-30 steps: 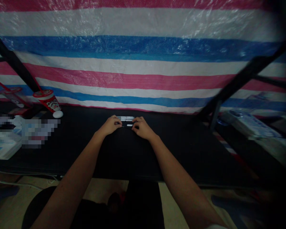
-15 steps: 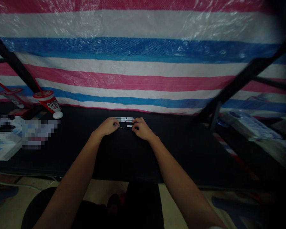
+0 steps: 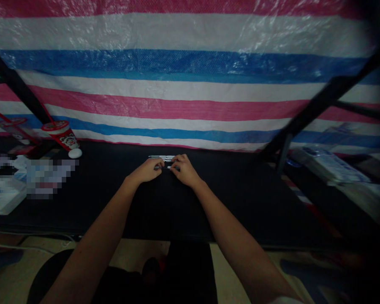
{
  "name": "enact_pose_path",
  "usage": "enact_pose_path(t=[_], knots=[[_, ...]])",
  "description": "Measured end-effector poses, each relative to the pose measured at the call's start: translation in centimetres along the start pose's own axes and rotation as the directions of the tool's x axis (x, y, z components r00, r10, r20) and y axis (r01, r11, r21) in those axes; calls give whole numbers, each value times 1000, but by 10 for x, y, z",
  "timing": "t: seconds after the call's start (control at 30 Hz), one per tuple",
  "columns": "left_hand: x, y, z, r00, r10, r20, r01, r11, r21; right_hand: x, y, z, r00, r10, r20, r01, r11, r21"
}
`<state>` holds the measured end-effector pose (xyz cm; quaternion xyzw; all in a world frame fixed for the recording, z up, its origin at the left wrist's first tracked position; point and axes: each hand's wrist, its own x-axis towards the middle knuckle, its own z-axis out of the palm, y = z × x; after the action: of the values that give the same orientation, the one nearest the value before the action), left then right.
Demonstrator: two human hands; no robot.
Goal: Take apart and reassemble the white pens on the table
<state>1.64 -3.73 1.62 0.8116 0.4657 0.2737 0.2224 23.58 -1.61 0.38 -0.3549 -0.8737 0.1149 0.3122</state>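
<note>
On the black table (image 3: 240,198), white-and-dark pens (image 3: 166,157) lie side by side, their right ends partly covered by my right fingers. My left hand (image 3: 148,170) is closed in a pinch just in front of the pens, with a thin greyish piece (image 3: 157,167) at its fingertips; its kind is too small to tell. Facing it, my right hand (image 3: 185,171) has thumb and fingers pinched at a small white pen piece (image 3: 169,167). A narrow gap separates the two sets of fingertips. Both hands rest low at the tabletop.
At the left stand a red cup with a straw (image 3: 61,135) and a white egg-shaped object (image 3: 75,153), near papers and a white box (image 3: 6,198). A striped plastic sheet (image 3: 183,109) hangs behind. Plastic-wrapped packs (image 3: 332,164) lie at the right, beyond a dark metal post (image 3: 283,154).
My hands have come closer together: the left moved right, the right moved slightly left. The left fingers now cover more of the thin piece, and the gap between the fingertips has narrowed.
</note>
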Motion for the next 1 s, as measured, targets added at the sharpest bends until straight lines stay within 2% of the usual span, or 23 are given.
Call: enact_pose_path(t=[0.13,0.23,0.33,0.47,0.73,1.0], knots=[[0,2,-3,1000,0,23,-1,999,33,1,-1,2,1000,0,-22,1,999,38],[-5,-1,-14,993,-102,-52,108,983,149,0,4,0,998,25,-51,-22,998,51],[-9,-6,-25,967,-191,-166,228,943,242,-2,12,-2,996,67,-52,-66,998,18],[-11,-13,-28,950,-256,-177,299,908,293,-4,18,-2,994,104,-11,-105,994,-26],[-5,-12,-11,961,-231,-151,267,917,297,-3,20,3,993,117,25,-116,992,-46],[-4,8,-3,979,-184,-84,202,926,318,-2,14,6,997,78,17,-77,996,-39]])
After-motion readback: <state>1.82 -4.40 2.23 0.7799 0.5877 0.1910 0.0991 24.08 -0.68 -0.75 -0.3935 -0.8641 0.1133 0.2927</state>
